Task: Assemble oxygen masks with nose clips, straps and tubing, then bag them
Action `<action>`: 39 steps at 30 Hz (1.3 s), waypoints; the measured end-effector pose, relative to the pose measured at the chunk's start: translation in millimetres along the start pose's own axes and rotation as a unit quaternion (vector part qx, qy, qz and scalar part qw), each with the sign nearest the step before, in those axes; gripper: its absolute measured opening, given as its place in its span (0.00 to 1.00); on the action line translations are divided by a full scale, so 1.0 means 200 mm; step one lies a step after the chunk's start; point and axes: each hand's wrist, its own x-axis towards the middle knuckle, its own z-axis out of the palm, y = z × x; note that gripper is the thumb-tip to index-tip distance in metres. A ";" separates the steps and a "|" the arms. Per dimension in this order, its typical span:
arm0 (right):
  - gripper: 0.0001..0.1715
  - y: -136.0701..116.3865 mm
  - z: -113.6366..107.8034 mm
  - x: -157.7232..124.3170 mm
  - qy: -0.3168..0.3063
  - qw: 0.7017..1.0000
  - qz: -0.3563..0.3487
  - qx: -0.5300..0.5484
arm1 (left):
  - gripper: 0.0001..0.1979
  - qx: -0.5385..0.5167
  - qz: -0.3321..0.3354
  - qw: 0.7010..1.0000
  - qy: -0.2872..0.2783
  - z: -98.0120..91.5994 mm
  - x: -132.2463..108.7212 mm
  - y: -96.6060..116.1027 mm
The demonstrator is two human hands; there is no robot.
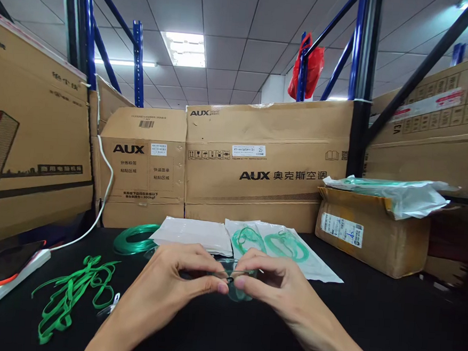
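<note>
Two hands of yours meet over the middle of the black table (368, 324), near its front edge, pinched together on a small clear green-tinted mask piece (236, 290). Your left hand (178, 278) comes in from the lower left, knuckles up, thumb and forefinger closed on the piece; your right hand (270, 282) mirrors it from the lower right, fingertips touching the left's. Just behind lie two sealed bags with green tubing (285, 246) and a flat white pouch (193, 234). A coil of green tubing (133, 238) sits to the left of them, and green elastic straps (69, 292) lie loose toward the left edge. An open carton (370, 233) stands at the back right.
</note>
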 end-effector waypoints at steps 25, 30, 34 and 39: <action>0.02 0.02 -0.02 0.00 0.041 0.998 -0.037 0.027 | 0.07 -0.134 -0.005 0.991 0.009 0.02 0.01 0.00; 0.03 0.03 0.01 0.00 0.067 0.994 -0.070 0.049 | 0.11 -0.168 -0.051 0.985 -0.002 0.02 0.02 -0.01; 0.04 0.04 0.03 0.00 0.107 0.992 -0.072 -0.001 | 0.12 -0.164 -0.065 0.984 -0.004 0.03 0.03 -0.01; 0.05 0.03 0.03 -0.01 0.126 0.988 -0.086 -0.033 | 0.11 -0.157 -0.077 0.985 -0.004 0.04 0.04 -0.02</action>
